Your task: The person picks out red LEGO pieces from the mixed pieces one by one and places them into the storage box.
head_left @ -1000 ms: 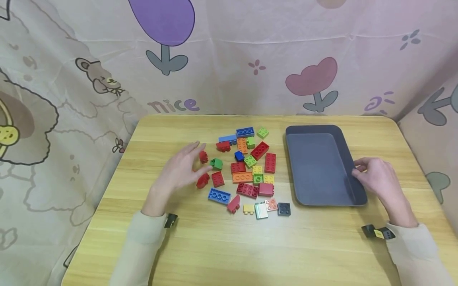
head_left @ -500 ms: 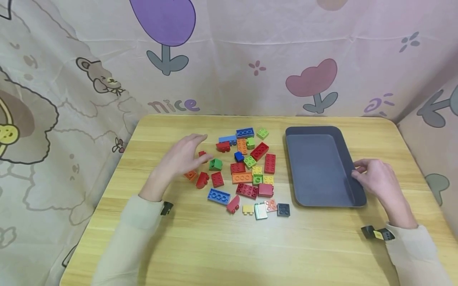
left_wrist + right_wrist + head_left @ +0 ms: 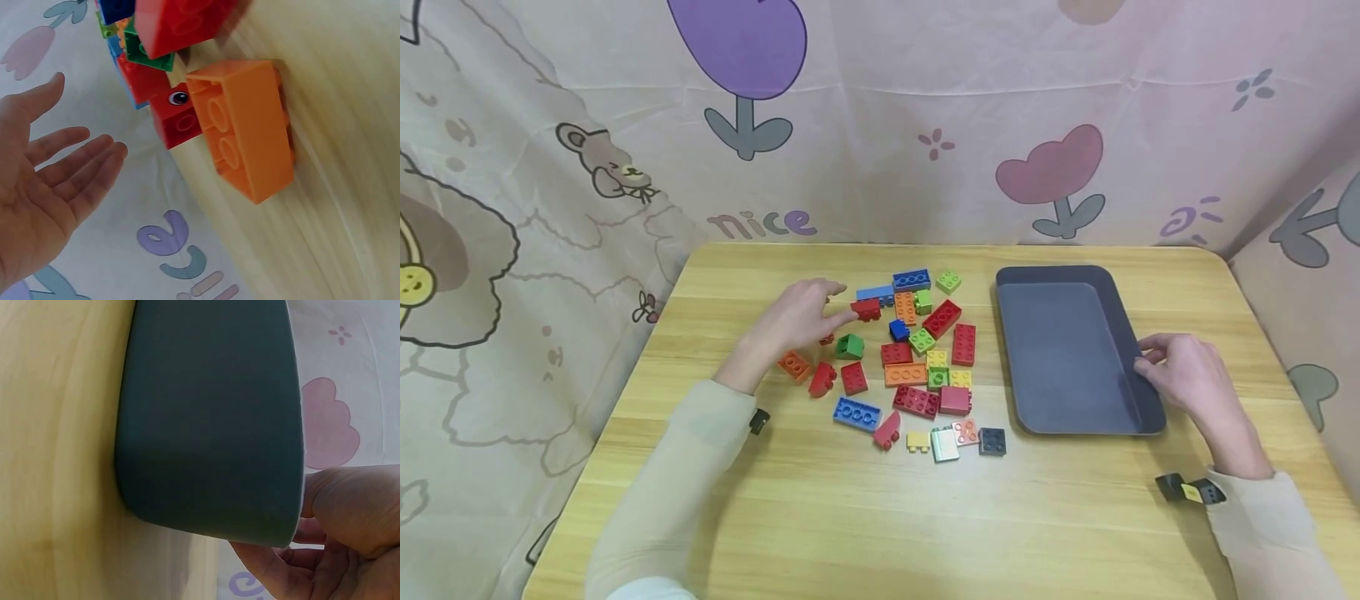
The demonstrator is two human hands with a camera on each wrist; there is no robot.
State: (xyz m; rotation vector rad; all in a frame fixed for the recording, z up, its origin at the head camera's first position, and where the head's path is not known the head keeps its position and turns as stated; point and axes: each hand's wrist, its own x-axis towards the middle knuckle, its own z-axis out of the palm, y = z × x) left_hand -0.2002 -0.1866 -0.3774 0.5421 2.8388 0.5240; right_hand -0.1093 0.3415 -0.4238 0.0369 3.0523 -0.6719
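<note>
My left hand [image 3: 797, 317] hovers over the left side of a spread of toy building bricks, fingers loosely extended and holding nothing. Partly hidden beneath it is a small red brick [image 3: 177, 115], which shows a printed eye in the left wrist view. An orange brick [image 3: 793, 365] lies on the table below the palm, with a green brick [image 3: 850, 347] to its right. Another red brick [image 3: 867, 310] is close to the thumb tip. On the right, my right hand [image 3: 1187, 371] pinches the side rim of a dark grey tray [image 3: 1131, 333], thumb and fingers on either side of the wall.
Several more bricks, among them a blue brick [image 3: 857, 413], a long red brick [image 3: 964, 344] and a black brick [image 3: 992, 442], lie between left hand and tray. The wooden table [image 3: 880, 525] meets a patterned cloth [image 3: 880, 125] at its back edge.
My left hand has moved away from me and slightly right, uncovering the orange brick at the left. My right hand has stayed at the tray's rim.
</note>
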